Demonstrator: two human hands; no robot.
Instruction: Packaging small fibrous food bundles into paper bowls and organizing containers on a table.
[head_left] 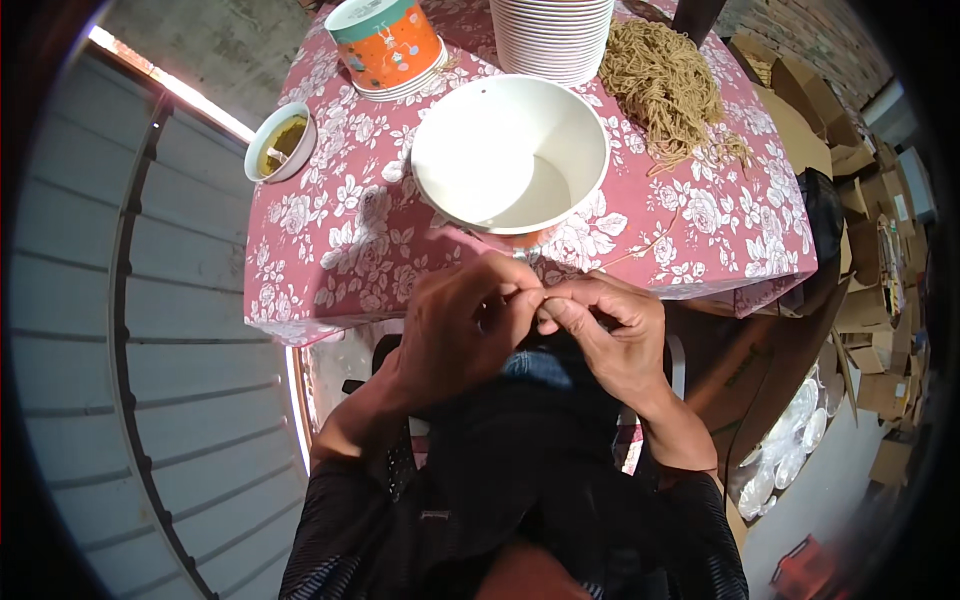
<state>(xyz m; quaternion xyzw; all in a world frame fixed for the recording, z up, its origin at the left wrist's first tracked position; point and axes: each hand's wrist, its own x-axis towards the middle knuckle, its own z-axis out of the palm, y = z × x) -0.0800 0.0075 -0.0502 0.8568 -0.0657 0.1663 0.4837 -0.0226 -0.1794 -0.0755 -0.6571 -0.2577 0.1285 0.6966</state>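
Note:
My left hand (462,308) and my right hand (618,328) meet over my lap, just short of the table's front edge. Thumb and forefinger are pinched on both, the fingertips touching. Whatever lies between them is too small or too hidden to make out. Right beyond my hands stands a white bucket (585,150), tipped slightly so that its bare inside shows. A thin tan strand (655,243) lies on the cloth to the right of the bucket. Farther back on that side is a tangled heap of tan twine (665,85).
A pink tablecloth with white flowers (690,215) covers the table. Stacked white buckets (553,40) and an orange patterned bucket (390,50) stand at the back. At the left edge sits a bowl (309,140) of yellowish-green contents. Cardboard boxes (885,395) pile up at the right.

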